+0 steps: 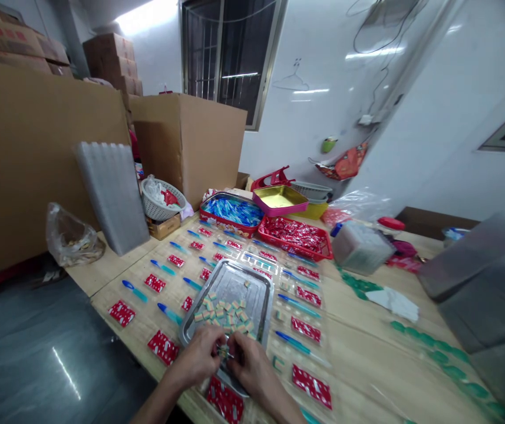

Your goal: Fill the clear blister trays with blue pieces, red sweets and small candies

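My left hand (201,352) and my right hand (251,360) meet over the near end of a shallow metal tray (232,280). Both are closed, their fingertips pinching around something small that I cannot make out. Just beyond my fingers, a loose pile of small pale green and tan blocks (229,314) lies in the tray. Around the tray are clear plastic blister sheets holding red packets with white dots (306,328) and blue pen-like tools (299,305). A few small blocks also sit in the sheet to the right of the tray.
Behind stand a tin of blue tools (233,211), a red basket of packets (296,237) and a yellow-lined tin (280,198). A stack of clear plastic sheets (111,197) leans at the left, near large cardboard boxes (208,138). Plastic containers (362,246) stand at the right.
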### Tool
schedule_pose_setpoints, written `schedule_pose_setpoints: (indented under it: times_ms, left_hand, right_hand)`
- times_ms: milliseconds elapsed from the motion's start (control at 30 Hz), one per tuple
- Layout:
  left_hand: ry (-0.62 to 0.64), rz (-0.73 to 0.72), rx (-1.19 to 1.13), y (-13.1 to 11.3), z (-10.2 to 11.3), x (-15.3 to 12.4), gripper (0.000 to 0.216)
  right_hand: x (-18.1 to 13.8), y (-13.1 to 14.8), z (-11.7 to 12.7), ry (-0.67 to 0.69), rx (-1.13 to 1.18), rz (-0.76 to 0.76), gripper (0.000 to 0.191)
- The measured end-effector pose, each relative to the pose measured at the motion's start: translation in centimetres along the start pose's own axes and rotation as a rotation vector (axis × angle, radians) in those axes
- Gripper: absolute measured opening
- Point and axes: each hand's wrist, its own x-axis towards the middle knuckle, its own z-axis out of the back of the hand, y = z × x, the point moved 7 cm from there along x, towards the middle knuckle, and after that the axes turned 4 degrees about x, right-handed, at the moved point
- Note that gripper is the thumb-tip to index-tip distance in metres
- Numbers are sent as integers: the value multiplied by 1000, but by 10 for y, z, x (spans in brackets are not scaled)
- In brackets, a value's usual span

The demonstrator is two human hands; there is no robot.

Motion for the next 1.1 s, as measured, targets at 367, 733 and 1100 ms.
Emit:
schedule_pose_setpoints:
  times_ms: [367,733,1100]
  left_hand:
    - [-4,49,-13,6,-5,2,20]
    - [-31,40,-32,6,-6,1,20]
    - [-71,-17,-27,25,-22,4,35]
  right_hand:
    - [-3,6,2,-10,12,62,24]
    - [-3,13,-5,17,-143,158,34]
    - [3,-3,-16,-34,-338,342,29]
